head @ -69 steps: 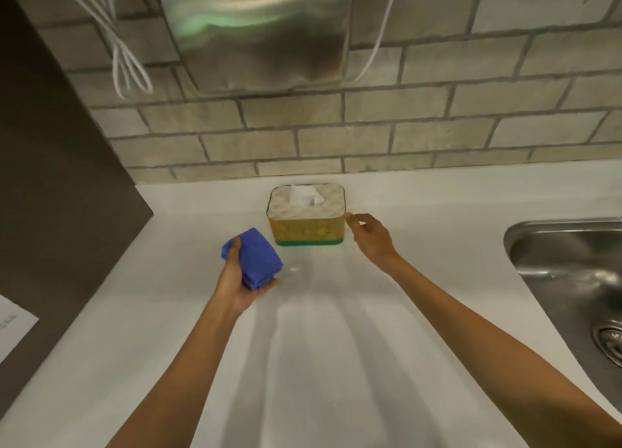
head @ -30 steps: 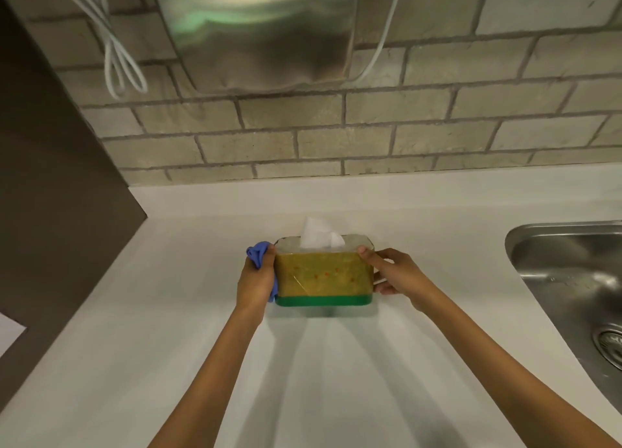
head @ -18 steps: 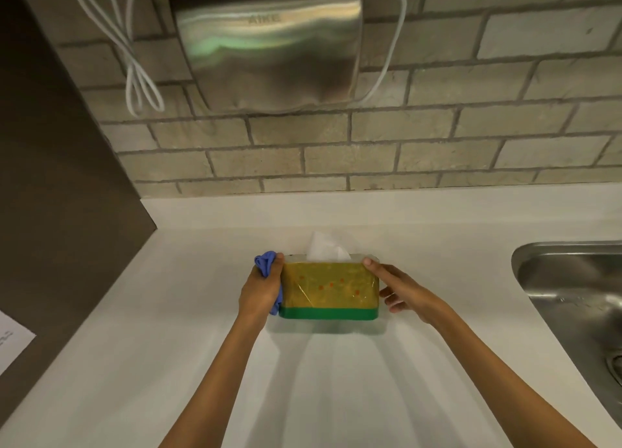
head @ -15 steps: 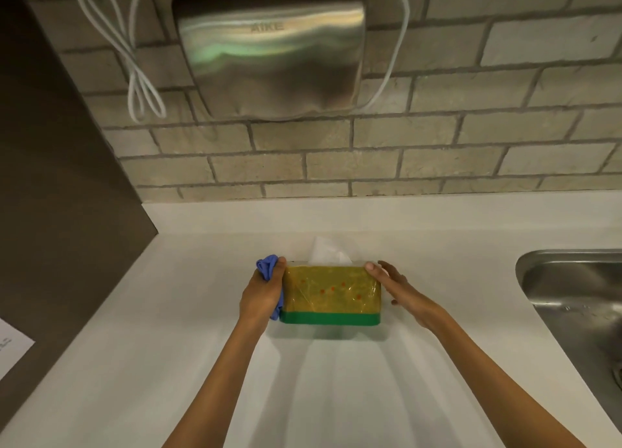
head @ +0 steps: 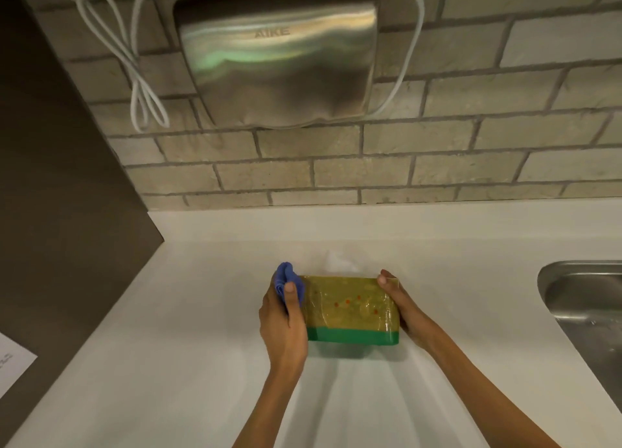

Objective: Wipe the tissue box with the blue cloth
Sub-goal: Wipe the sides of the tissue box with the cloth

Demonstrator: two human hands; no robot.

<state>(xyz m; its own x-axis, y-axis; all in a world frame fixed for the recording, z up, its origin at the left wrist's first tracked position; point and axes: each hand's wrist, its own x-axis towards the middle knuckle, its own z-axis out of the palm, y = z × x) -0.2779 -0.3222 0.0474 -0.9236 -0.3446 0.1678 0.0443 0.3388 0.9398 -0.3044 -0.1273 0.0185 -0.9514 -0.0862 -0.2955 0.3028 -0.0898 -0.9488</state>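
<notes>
the yellow-and-green plastic-wrapped tissue box (head: 351, 311) sits on the white counter (head: 168, 330) between both hands. the left hand (head: 284, 326) pinches the crumpled blue cloth (head: 286, 281) against its left end; the right hand (head: 400, 309) clasps the other end. likely risk — slick wrap lets the box skid.

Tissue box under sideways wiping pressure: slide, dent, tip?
Probably slippery: the tissue box shows a glossy film wrap, and the right hand grips its right end. Likely light, so it may dent where the left hand presses the blue cloth. Low and wide: tipping unlikely.
</notes>
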